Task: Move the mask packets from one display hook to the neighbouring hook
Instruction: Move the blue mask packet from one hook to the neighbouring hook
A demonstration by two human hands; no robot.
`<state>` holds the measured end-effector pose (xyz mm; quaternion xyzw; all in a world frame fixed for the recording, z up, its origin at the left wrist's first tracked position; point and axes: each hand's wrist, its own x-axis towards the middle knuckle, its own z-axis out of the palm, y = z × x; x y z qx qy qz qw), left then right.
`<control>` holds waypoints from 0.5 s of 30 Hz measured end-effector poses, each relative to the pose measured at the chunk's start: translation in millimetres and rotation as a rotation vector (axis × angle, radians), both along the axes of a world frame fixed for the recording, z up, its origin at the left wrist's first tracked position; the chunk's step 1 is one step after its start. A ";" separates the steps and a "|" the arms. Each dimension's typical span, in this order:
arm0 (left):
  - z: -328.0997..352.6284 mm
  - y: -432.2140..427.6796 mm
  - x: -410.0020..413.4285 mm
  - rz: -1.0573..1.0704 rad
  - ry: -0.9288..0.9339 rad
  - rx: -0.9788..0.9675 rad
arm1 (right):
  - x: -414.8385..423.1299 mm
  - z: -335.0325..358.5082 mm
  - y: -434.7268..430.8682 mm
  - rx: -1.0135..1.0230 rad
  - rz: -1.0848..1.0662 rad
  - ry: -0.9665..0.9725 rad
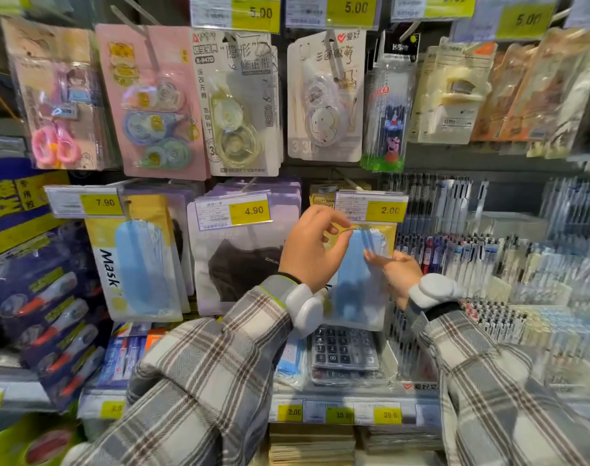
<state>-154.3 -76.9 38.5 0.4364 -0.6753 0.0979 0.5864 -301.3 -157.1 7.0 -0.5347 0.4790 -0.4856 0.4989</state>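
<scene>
A yellow-topped packet of blue masks (359,284) hangs at the hook under the 2.00 price tag (371,206). My left hand (312,247) pinches the packet's yellow top edge near the hook. My right hand (396,272) grips the packet's right side at mid-height. To the left, more packets with a black mask (240,260) hang under the 4.90 tag (233,211). Further left, another blue mask packet marked "Mask" (135,264) hangs beside the 7.90 tag (85,201). The hook's tip is hidden behind the 2.00 tag.
Correction tapes and stationery cards (243,102) hang on the row above. Racks of pens (488,250) fill the right side. A calculator (344,351) lies on the shelf below my hands, and glue packs (51,314) hang at the left.
</scene>
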 end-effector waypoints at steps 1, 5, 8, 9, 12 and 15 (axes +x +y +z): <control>-0.9 1.4 -0.3 0.003 0.018 -0.011 | -1.0 1.1 1.6 -0.004 0.020 -0.028; -5.6 4.1 1.0 0.025 0.063 0.010 | -7.9 1.9 3.2 -0.039 0.047 0.031; -9.2 8.3 3.7 0.020 0.107 0.065 | -17.2 4.7 7.9 -0.129 0.067 0.084; -11.0 9.3 4.7 0.010 0.135 0.107 | -20.0 7.1 11.0 -0.167 0.058 0.087; -16.3 13.6 7.4 -0.037 0.232 0.247 | -26.3 15.1 22.7 -0.274 -0.096 0.043; -16.1 21.4 10.9 -0.044 0.205 0.367 | -28.7 24.9 39.8 -0.327 -0.188 -0.005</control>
